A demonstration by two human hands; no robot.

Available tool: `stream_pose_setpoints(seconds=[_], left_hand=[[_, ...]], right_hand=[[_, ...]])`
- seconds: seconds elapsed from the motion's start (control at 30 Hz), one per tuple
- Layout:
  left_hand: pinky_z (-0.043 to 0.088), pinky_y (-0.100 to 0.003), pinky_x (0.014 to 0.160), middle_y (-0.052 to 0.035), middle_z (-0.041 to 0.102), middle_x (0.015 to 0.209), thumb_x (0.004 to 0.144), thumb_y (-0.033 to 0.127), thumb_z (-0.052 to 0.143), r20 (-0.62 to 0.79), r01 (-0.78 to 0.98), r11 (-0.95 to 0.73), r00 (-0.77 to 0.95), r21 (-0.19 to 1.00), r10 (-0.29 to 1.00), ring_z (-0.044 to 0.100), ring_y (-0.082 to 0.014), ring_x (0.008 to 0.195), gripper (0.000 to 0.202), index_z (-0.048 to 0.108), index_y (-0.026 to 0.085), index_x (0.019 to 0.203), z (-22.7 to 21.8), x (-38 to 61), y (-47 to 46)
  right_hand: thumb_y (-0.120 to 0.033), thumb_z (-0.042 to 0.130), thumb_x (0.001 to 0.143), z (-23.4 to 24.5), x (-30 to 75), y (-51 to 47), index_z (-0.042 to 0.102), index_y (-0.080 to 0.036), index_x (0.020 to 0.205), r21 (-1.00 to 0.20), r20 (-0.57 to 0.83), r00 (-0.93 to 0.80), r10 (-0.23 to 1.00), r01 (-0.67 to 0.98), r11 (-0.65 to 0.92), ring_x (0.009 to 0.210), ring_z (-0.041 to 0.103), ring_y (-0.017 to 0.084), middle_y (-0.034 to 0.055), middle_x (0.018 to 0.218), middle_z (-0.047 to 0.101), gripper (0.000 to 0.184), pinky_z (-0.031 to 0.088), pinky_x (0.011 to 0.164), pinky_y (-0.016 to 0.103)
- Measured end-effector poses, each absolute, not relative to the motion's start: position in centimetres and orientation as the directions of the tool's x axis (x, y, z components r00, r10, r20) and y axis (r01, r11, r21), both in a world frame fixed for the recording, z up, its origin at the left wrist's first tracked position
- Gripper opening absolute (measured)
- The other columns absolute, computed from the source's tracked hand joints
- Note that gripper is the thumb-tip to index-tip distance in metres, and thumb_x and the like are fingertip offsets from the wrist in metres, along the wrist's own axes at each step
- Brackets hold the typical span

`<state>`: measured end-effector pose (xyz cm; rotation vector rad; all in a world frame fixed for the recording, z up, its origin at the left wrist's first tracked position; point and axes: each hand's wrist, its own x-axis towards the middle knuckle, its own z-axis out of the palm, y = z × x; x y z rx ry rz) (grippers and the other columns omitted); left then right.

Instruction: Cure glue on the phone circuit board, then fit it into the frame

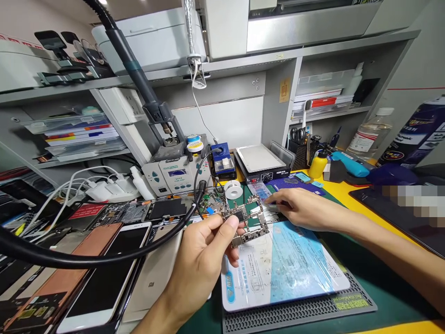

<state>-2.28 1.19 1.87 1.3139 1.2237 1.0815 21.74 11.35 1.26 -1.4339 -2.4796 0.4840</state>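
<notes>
Pinching a circuit board (255, 227) with left fingers (231, 224), right fingers (275, 199) pressed together, black hose (104, 260) alongside

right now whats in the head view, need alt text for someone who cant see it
A person's left hand holds a bare phone logic board up while the right hand reaches over a green repair mat. Opened smartphones lie to the left, and a soldering station stands behind.
</notes>
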Motion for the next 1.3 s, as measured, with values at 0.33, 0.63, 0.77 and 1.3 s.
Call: stream_pose_setpoints(seconds=[0.33,0.63,0.77,1.3], left_hand=[[0.048,-0.024,0.058,-0.0015,0.060,0.064,0.092,0.054,0.059,-0.049,0.081,0.039,0.121,0.996,0.991,0.058,-0.0129,0.060,0.044,0.064,0.015,0.072,1.6,-2.2,0.9],[0.048,-0.021,0.056,-0.0001,0.061,0.064,0.093,0.054,0.057,0.010,0.166,-0.029,0.116,0.986,0.993,0.058,-0.0126,0.060,0.040,0.067,0.018,0.078,1.9,-2.2,0.9],[0.049,-0.023,0.057,-0.0001,0.061,0.065,0.094,0.052,0.054,0.058,0.265,-0.077,0.079,0.961,0.995,0.059,-0.0140,0.061,0.038,0.065,0.019,0.081,1.7,-2.0,0.9],[0.038,-0.033,0.115,-0.0057,0.052,0.145,0.076,0.033,0.081,0.408,0.374,-0.365,-0.040,0.852,0.912,0.050,-0.0256,0.136,0.073,0.043,0.029,0.139,-0.4,-1.2,0.7]], right_hand=[[-0.022,0.059,0.084,1.5,21.9,11.3,0.077,-0.021,0.108,-0.475,0.054,-0.467,0.883,0.766,0.434,0.093,0.068,0.028,0.0110,0.103,0.076,0.031,0.047,0.079,0.033],[-0.052,0.066,0.086,4.4,20.4,8.3,0.074,-0.018,0.093,-0.917,-0.065,-0.685,0.726,0.328,0.227,0.070,0.053,0.012,0.0002,0.080,0.064,0.036,0.041,0.063,0.024],[-0.047,0.071,0.084,3.6,19.5,7.5,0.071,-0.015,0.076,-0.956,-0.059,-0.649,0.759,0.255,0.144,0.061,0.045,0.011,-0.0012,0.066,0.059,0.033,0.035,0.057,0.024],[-0.014,0.065,0.089,-0.2,18.2,5.0,0.060,-0.018,0.116,-0.074,0.747,-0.582,0.321,0.407,0.910,0.072,0.056,0.016,0.0063,0.092,0.068,0.028,0.045,0.060,0.028]])
